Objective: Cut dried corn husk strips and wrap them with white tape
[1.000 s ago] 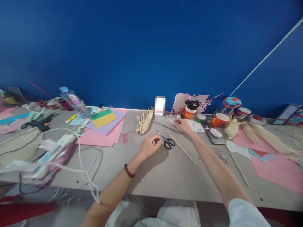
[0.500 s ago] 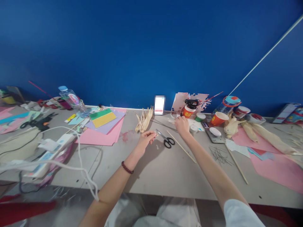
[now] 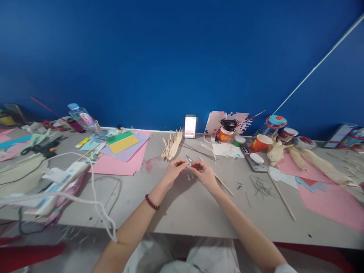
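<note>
My left hand (image 3: 175,169) and my right hand (image 3: 203,172) meet above the middle of the table, fingertips almost touching. Each is closed in a pinch. Something small and pale shows between the fingertips, too small to name. The scissors (image 3: 189,159) lie on the table behind my fingers, mostly covered by my right hand. A thin wooden stick (image 3: 224,185) runs out from beside my right hand. Behind my left hand a bundle of dried husks (image 3: 172,146) lies on the table, left of an upright phone (image 3: 190,126).
Pink paper (image 3: 119,165) and a power strip (image 3: 61,187) with white cables are at the left. Orange cups (image 3: 261,142), a white mouse (image 3: 256,158), thin wires (image 3: 263,186), a long stick (image 3: 281,195) and more husks (image 3: 327,165) are to the right.
My right hand has come back from beside the cup and round container to meet my left hand, now covering most of the scissors. A pale husk strip and small dark bits on the table are now uncovered.
</note>
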`<state>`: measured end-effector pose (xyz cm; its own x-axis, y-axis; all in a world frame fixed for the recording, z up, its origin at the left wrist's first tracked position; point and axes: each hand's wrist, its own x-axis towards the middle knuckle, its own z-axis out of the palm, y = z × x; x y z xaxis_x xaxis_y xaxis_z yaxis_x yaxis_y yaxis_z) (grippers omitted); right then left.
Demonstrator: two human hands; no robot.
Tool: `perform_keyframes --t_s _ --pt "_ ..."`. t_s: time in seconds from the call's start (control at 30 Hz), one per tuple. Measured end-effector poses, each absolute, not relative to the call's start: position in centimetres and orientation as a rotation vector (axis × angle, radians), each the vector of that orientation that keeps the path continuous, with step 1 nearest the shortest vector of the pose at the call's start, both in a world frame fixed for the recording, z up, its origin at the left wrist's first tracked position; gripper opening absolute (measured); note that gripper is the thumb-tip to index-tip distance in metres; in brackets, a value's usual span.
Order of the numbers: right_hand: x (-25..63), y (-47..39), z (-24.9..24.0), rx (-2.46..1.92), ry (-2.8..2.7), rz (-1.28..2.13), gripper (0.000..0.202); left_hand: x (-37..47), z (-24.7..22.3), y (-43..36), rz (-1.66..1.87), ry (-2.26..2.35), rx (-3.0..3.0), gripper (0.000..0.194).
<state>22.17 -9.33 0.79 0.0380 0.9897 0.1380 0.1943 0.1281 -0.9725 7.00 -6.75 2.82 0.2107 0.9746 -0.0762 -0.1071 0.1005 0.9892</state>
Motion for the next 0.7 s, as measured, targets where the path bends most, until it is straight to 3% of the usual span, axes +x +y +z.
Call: perform_keyframes --t_s 0.7 --pt "23.2 -9.5 0.8 -1.238 -1.203 1.271 0.032 7.5 3.0 -7.5 1.038 1.010 1.384 0.021"
